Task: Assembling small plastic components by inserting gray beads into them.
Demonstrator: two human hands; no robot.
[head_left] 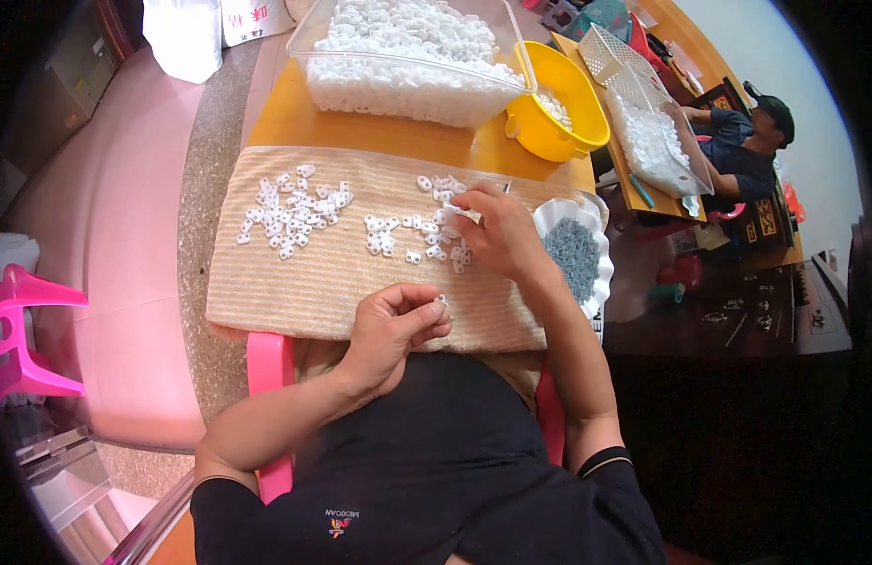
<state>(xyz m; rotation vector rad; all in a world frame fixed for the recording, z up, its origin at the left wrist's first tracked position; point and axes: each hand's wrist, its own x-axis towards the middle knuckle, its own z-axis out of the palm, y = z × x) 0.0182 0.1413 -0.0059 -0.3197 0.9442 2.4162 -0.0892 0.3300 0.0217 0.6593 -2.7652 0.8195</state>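
My left hand (398, 330) is closed near the front edge of the striped towel, pinching a small white plastic piece (442, 301) between thumb and forefinger. Farther out and to the right, my right hand (500, 231) reaches over a loose group of white plastic pieces (434, 226); its thumb and fingertips come together at a piece among them. On the left of the towel lies a bigger scatter of similar pieces (294, 212) with small holes in them. A white scalloped dish (544, 218) beside my right forearm holds many small grey parts (572, 259).
A clear bin (412, 73) heaped with white pieces stands at the table's back, next to a yellow basin (579, 127). To the right a co-worker (747, 146) sits by another clear bin (681, 174). A pink stool (26, 334) stands on the floor at left.
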